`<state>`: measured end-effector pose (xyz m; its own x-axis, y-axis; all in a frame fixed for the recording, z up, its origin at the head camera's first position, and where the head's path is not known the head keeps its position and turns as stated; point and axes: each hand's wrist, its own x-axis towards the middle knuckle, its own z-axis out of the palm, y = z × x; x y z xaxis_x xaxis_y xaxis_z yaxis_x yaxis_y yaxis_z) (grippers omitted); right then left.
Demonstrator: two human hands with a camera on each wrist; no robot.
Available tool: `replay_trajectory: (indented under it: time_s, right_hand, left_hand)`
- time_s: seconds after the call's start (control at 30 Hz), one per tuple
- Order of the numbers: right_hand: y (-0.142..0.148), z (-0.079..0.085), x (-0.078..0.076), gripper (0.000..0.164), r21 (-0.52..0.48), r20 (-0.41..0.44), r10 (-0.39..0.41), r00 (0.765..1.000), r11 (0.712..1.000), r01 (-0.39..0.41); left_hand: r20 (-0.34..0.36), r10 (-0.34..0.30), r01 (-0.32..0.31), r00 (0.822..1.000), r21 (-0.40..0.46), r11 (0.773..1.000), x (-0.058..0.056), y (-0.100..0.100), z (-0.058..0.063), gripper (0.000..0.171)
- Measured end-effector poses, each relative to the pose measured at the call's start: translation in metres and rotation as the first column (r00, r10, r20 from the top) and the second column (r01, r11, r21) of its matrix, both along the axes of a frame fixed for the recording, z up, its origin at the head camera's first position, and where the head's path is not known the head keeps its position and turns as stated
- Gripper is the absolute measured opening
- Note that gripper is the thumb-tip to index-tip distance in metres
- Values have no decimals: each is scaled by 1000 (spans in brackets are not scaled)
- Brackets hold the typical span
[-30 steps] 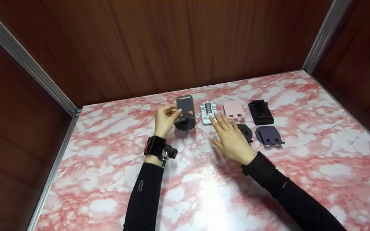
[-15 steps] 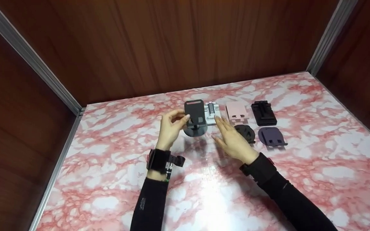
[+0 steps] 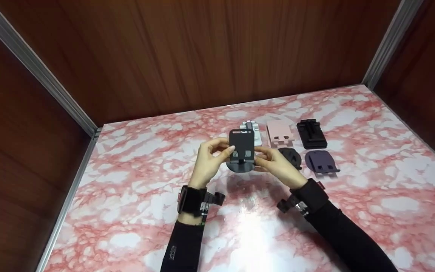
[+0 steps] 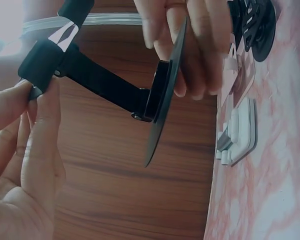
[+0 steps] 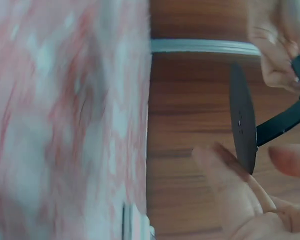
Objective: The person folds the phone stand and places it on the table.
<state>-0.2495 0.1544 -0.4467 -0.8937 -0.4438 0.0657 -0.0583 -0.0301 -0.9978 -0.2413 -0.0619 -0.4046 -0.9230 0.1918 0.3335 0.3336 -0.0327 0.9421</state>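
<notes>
A black phone stand (image 3: 243, 141) with a slotted upper plate and a round base is held up over the table. My left hand (image 3: 209, 160) pinches the upper plate's left edge between thumb and fingers. In the left wrist view the stand's arm (image 4: 102, 82) slants to the disc-shaped base (image 4: 165, 100). My right hand (image 3: 279, 168) is at the stand's right side. In the right wrist view its fingers (image 5: 227, 187) reach the base's edge, and the thumb (image 5: 290, 161) is spread apart on the other side of the disc.
Behind the held stand, a white folded stand (image 3: 256, 134) is partly hidden. To the right lie a pink stand (image 3: 279, 130), a black folded stand (image 3: 312, 134), a round black stand (image 3: 290, 156) and a purple stand (image 3: 320, 160). Wooden panels (image 3: 202, 56) enclose the marbled table (image 3: 134, 196).
My left hand has brought the phone stand rightward and nearer to me, now in front of the white stand. My right hand has turned from flat over the table to reach the stand's base.
</notes>
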Motion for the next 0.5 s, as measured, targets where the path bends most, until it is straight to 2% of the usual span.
replay_trajectory:
  time_s: [0.1,0.17,0.5]
  right_hand:
    - [3,-3,-1,44,-122,93,36,995,992,-24]
    - [4,-5,-1,44,-168,132,42,990,986,-20]
    - [7,2,-1,43,-234,188,-5,982,971,50]
  left_hand:
    - [8,-11,11,1000,-8,1000,3,2,1,20]
    - [15,-3,4,1000,-17,1000,3,3,1,18]
    - [43,77,-77,996,6,997,3,11,-2,18]
